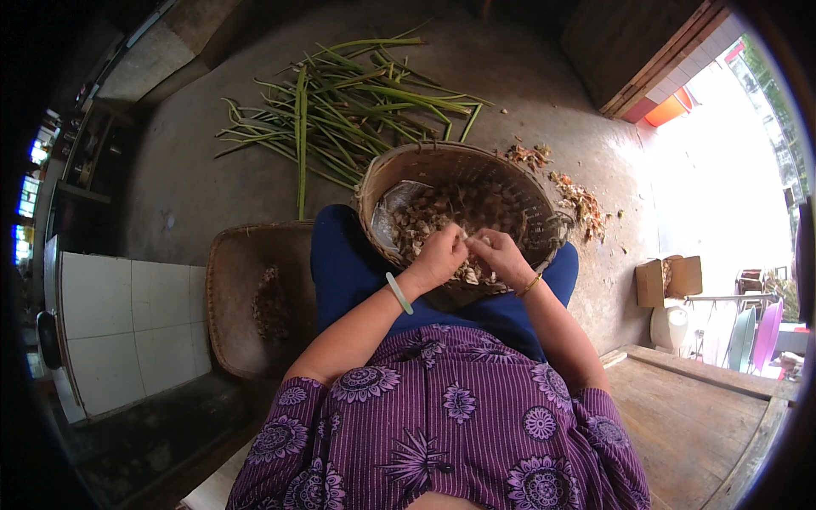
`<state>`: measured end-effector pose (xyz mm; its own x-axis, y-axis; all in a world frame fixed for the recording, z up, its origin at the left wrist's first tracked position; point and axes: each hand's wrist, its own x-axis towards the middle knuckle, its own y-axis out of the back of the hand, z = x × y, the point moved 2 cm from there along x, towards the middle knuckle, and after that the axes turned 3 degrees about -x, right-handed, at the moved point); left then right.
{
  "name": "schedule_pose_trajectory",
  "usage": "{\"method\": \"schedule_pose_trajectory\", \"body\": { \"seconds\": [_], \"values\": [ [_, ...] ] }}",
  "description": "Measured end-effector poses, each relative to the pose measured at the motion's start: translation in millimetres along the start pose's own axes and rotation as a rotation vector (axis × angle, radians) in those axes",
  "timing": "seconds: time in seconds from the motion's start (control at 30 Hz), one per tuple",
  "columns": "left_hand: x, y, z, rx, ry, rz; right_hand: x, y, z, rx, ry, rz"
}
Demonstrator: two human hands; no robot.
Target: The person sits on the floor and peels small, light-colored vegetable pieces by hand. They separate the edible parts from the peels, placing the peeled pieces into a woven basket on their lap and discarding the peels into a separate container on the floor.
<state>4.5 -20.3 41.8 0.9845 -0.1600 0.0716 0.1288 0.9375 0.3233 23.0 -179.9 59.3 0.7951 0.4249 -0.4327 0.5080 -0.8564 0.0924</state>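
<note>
My left hand (pixel 440 255) and my right hand (pixel 500 255) meet above the near side of a woven basket (pixel 408 159), fingertips pinched together. Between them is a small pale piece, which looks like garlic; the fingers hide most of it. The basket sits between my knees, tilted towards me. Inside lie many brown, dry bulbs or clumps (pixel 484 194), with whitish garlic-like pieces and papery skins (pixel 470 274) near my hands. A crumpled clear plastic sheet (pixel 386 220) lines its left side. A pale bangle circles my left wrist, and a gold-coloured one my right.
A shallow woven basket (pixel 229 312) at my left holds a small dark heap (pixel 271 306). Long green stalks (pixel 344 102) lie on the concrete floor beyond. Peelings (pixel 583 204) are scattered at right, near a cardboard box (pixel 650 280). A wooden surface (pixel 688 414) stands at lower right.
</note>
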Motion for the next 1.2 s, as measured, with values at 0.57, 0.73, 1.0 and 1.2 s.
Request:
{"method": "schedule_pose_trajectory", "body": {
  "seconds": [0.57,0.73,1.0,1.2],
  "values": [
    [-8,-16,7,0.379,0.017,-0.11,6,-7,18,-0.096,0.004,0.108],
    [-2,-13,-2,0.14,0.036,-0.152,4,-6,35,0.121,-0.02,0.048],
    [0,-7,-3,-0.025,0.016,-0.115,1,-3,18,0.114,-0.025,0.024],
    [-1,-5,-7,-0.064,0.044,-0.085,8,-8,23,-0.165,0.233,0.129]
  ]
}}
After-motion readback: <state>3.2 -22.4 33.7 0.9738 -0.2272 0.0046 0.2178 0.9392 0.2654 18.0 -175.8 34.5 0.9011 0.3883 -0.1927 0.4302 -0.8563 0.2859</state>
